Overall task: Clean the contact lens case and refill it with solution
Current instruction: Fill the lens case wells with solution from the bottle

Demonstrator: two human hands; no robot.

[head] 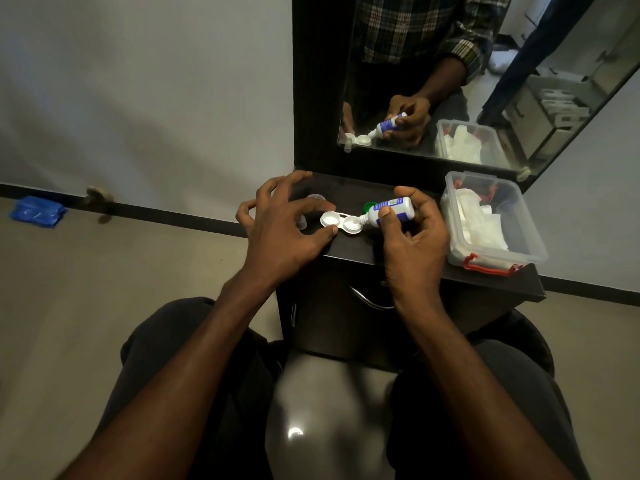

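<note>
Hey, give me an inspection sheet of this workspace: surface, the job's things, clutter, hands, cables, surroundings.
Surface: dark dresser top, glossy, below a mirror.
Job's things: white lens case lies open on the top, both wells uncovered; solution bottle tilted, nozzle at the right well; green cap behind the bottle; clear cap behind the left hand.
Clutter: clear plastic box with red latch, holding white tissues, at the right.
Hands: left hand steadies the case with thumb and forefinger; right hand grips the bottle.
Cables: nothing seen.
Surroundings: grey wall, tiled floor, blue packet on the floor by the skirting.
</note>
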